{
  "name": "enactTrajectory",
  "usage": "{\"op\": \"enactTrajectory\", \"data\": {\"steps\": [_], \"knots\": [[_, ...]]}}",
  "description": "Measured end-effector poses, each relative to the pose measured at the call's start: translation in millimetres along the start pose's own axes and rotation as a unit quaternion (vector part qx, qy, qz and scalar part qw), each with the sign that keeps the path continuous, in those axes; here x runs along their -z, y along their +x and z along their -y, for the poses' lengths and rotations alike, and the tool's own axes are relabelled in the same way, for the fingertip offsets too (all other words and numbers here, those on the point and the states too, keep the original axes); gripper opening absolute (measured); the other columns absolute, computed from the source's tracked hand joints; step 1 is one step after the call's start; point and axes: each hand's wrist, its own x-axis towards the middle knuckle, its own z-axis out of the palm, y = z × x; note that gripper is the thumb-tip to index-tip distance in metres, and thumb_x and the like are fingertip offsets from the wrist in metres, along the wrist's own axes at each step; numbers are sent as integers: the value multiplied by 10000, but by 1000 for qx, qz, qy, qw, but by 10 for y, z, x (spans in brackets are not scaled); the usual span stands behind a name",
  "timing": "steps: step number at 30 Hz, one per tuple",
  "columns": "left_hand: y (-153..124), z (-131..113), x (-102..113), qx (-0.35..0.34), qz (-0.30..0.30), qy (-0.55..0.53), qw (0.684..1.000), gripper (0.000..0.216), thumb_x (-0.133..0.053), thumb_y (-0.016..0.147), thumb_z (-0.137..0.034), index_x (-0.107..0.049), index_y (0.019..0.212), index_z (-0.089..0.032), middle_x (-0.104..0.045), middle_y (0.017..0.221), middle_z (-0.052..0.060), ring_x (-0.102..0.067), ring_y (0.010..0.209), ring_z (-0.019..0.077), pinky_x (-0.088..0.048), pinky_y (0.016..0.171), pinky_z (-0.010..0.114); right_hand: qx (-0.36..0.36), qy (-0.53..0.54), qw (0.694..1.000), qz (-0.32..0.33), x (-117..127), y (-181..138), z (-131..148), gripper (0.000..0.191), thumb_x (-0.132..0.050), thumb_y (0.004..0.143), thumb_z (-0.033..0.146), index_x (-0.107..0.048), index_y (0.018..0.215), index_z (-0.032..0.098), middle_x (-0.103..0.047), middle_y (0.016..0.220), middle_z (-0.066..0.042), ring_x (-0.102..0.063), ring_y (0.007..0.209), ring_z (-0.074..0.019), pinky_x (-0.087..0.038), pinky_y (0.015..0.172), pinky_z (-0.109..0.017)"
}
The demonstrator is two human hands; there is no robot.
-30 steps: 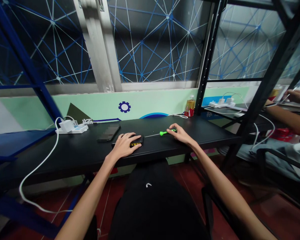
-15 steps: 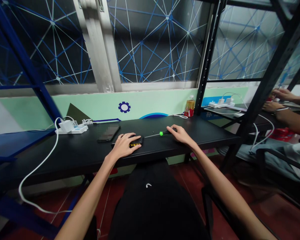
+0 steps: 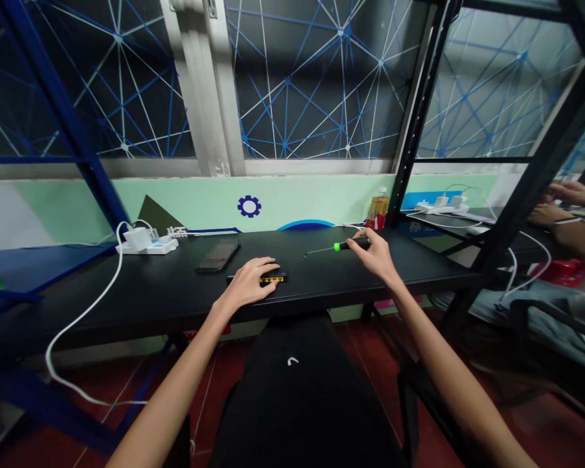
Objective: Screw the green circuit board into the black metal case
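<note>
My left hand [image 3: 252,281] lies over a small black network switch [image 3: 281,277] with a row of yellow ports facing me. Its fingers rest across the top and the thumb is along the near side, hiding much of the box. In my right hand [image 3: 373,250] is a screwdriver [image 3: 340,246] with a black handle and a bright green collar. Its thin shaft points left, and the tip is close to tiny dark bits, perhaps screws [image 3: 305,257], on the black desk [image 3: 322,279]. Whether the tip touches them I cannot tell.
A phone [image 3: 218,255] lies left of the switch. Further left, a white power strip [image 3: 149,244] trails a white cable [image 3: 85,318] over the desk edge. A drink bottle [image 3: 377,209] stands at the back right. Another person's hands [image 3: 560,201] are at a neighbouring desk.
My right hand has lifted and drawn the screwdriver to the right, away from the switch. The left hand stays on the switch. The whole view has shifted slightly.
</note>
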Motion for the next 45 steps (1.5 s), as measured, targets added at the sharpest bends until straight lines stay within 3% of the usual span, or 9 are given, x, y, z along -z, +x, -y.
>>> {"op": "enactTrajectory", "data": {"steps": [4, 13, 19, 22, 25, 34, 45], "knots": [[9, -18, 2, -11, -14, -2, 1000, 389, -554, 827, -261, -718, 1178, -220, -654, 1319, 85, -596, 1226, 282, -453, 1074, 478, 7, -20, 1000, 15, -45, -38, 46, 309, -615, 826, 524, -566, 833, 219, -550, 644, 8, -441, 569, -145, -355, 601, -283], [7, -32, 25, -15, -22, 3, 1000, 394, -561, 837, -250, -703, 1204, -236, -663, 1300, 78, -604, 1202, 287, -441, 1070, 499, -5, -16, 999, 30, -99, -59, 37, 340, -619, 816, 555, -562, 827, 220, -555, 629, 6, -456, 548, -146, -363, 590, -294], [17, -33, 12, -17, -96, -51, 994, 468, -673, 862, -445, -660, 1274, -223, -688, 1265, 89, -636, 1160, 282, -494, 1017, 456, -86, 150, 982, 69, -114, -69, 149, 391, -677, 777, 592, -556, 842, 226, -469, 460, 57, -451, 376, -138, -337, 398, -270], [44, -39, -9, -23, -150, -101, 983, 379, -691, 865, -434, -711, 1172, -212, -736, 1156, 83, -690, 1056, 259, -541, 944, 412, -96, 250, 959, 96, -130, -99, 270, 383, -715, 767, 559, -532, 836, 229, -414, 403, 96, -415, 316, -118, -306, 333, -242], [61, -45, -31, -29, -166, -120, 978, 307, -710, 860, -396, -738, 1101, -208, -757, 1089, 72, -710, 991, 246, -560, 897, 394, -96, 299, 943, 113, -148, -132, 371, 385, -737, 763, 535, -517, 828, 225, -394, 399, 115, -409, 304, -103, -301, 306, -219], [63, 1, -82, -35, -167, -91, 981, 171, -710, 869, -356, -778, 939, -215, -766, 991, 67, -718, 909, 233, -571, 835, 376, -101, 317, 933, 134, -201, -180, 443, 400, -751, 761, 528, -509, 837, 219, -417, 405, 117, -415, 305, -85, -314, 298, -189], [62, -30, -83, -62, -183, -91, 977, 150, -660, 910, -265, -763, 825, -197, -772, 881, 56, -721, 826, 218, -561, 765, 351, -96, 316, 934, 139, -222, -192, 440, 401, -743, 764, 538, -516, 845, 218, -409, 397, 120, -418, 305, -91, -321, 298, -195]]}}
